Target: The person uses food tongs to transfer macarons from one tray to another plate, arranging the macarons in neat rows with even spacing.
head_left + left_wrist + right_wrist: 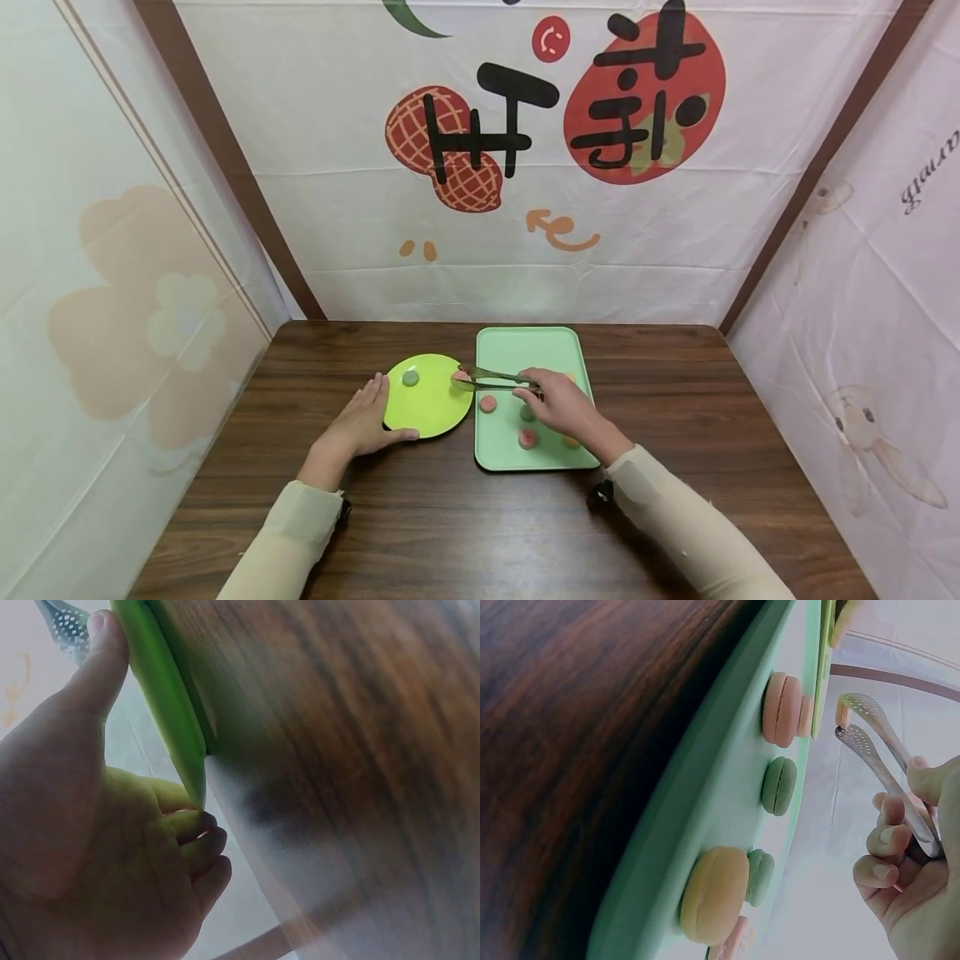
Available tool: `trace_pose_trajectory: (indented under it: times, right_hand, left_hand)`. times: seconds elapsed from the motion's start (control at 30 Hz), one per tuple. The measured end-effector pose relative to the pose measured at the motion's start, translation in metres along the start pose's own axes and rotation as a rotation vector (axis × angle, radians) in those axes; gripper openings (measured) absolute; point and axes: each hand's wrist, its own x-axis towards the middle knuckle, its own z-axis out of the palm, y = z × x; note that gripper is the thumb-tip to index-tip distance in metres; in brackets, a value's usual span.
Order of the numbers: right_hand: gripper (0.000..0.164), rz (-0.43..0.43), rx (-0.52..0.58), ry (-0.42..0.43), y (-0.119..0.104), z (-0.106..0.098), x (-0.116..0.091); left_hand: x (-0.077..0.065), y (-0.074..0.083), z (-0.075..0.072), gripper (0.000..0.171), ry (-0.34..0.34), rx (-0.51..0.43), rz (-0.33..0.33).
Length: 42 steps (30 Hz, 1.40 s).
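Cloth walls (330,200) with printed pictures surround a brown wood tabletop (480,533). A pale green tray (525,346) reaches from near the tabletop's far edge toward its middle. Just beside the tray's left edge sits a round lime plate (427,412). The person's left hand (365,422) is spread, unclenched, its thumb and fingers touching the plate's left rim. The right hand (562,406), above the tray's right half, grasps metal tongs (868,752). Their tips pinch a pink macaron (461,377) over the plate's right edge. A green macaron (410,378) lies near the plate's far-left rim. On the tray, one pink piece (488,404) is near the left edge, another (528,438) toward the near edge, and a yellow one (572,442) by the near-right corner; the right hand partly hides others.
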Motion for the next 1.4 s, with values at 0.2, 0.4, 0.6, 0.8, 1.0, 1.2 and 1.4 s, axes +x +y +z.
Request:
trace_pose_trajectory:
  times: [0.2,0.4,0.6,0.8,1.0,1.2,1.4]
  right_hand:
    - [0.032,0.005,0.007,-0.020,-0.001,0.004,0.006]
    - [0.038,0.017,-0.007,-0.031,-0.006,0.008,0.012]
    - [0.040,0.030,-0.016,-0.037,-0.009,0.010,0.017]
    - [0.039,0.035,0.010,-0.045,-0.010,0.013,0.022]
    - [0.034,0.021,0.017,-0.025,-0.011,0.017,0.025]
    - [0.036,0.008,0.016,-0.010,-0.012,0.020,0.030]
    - [0.033,-0.002,0.006,-0.012,-0.014,0.022,0.033]
  left_hand:
    - [0.000,0.000,0.000,0.133,-0.004,0.005,-0.001]
    - [-0.001,-0.001,-0.001,0.132,0.000,0.007,0.004]
    - [-0.001,0.000,-0.001,0.132,0.001,0.002,0.005]
    - [0.000,0.000,-0.002,0.133,0.003,0.004,0.009]
    - [-0.001,-0.002,0.000,0.134,-0.001,0.002,0.014]
    - [-0.001,-0.002,-0.001,0.133,0.001,0.000,0.013]
    - [0.000,-0.001,-0.001,0.133,-0.004,0.000,0.010]
